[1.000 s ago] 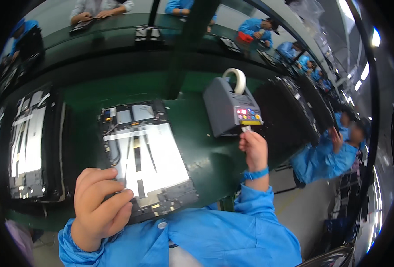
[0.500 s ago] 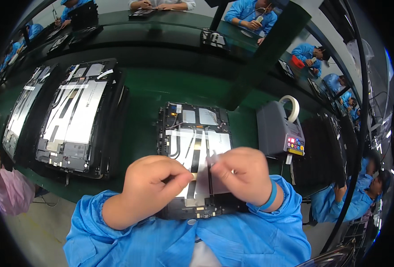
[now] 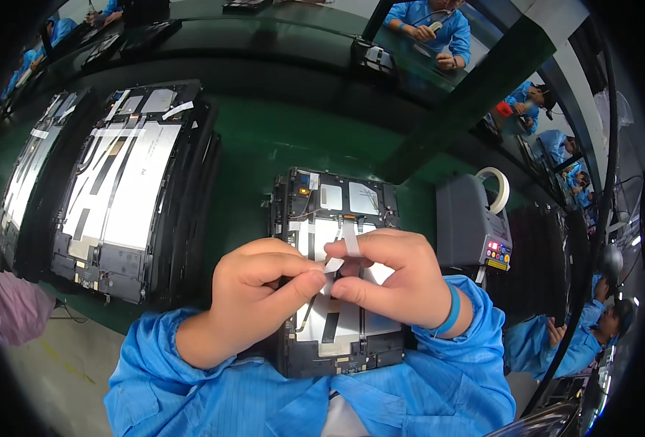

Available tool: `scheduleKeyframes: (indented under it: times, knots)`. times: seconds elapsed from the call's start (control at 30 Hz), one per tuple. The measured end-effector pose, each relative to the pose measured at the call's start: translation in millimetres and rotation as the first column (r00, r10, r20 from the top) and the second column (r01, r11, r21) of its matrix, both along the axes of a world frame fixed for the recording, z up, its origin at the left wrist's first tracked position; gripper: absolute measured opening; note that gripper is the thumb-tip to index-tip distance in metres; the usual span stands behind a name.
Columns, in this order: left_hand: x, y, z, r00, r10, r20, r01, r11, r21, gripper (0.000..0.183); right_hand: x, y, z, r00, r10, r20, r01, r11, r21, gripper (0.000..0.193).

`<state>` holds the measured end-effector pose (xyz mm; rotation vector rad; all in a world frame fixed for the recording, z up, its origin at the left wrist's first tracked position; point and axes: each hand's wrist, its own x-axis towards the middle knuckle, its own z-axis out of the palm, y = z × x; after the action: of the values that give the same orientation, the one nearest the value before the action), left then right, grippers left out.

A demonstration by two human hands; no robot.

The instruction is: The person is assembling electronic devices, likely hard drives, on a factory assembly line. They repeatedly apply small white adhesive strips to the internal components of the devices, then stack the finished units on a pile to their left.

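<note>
From my remote seat I have both forearms coming in from the near edge in blue sleeves (image 3: 155,357), wrists bent inward so the hands nearly meet over the work. The left hand (image 3: 264,291) is narrowed to a pinch, thumb and forefinger on a short white tape strip (image 3: 333,266), its other fingers curled under. The right hand (image 3: 399,280), with a blue wristband (image 3: 452,312) behind it, points its forefinger left, thumb slightly apart below; a pale strip (image 3: 350,239) lies across that forefinger and sticks up on the far side. I cannot tell whether the two strips are one piece.

The opened device (image 3: 348,324), black-framed with silver panels, lies flat beneath both hands on the green table (image 3: 246,175), its near and far ends showing past them. To the right of the hands I see a grey tape dispenser (image 3: 464,226) with a cream tape roll (image 3: 503,191) on top; well to the left lies a stack of similar devices (image 3: 122,197), and a second stack (image 3: 31,182) farther left
</note>
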<state>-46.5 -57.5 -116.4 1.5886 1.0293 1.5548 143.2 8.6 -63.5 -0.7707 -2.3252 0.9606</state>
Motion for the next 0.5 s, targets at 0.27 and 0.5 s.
scheduleKeyframes:
  times: [0.27, 0.5]
  knots:
    - [-3, 5, -4, 0.997, 0.022, 0.073, -0.020, 0.999, -0.026, 0.008, -13, 14, 4, 0.997, 0.006, 0.080, -0.042, 0.888, 0.459, 0.031]
    - [0, 12, -17, 0.971, 0.229, -0.064, -0.229, 0.973, 0.010, 0.026, -13, 29, -8, 0.979, -0.121, 0.163, 0.050, 0.921, 0.385, 0.015]
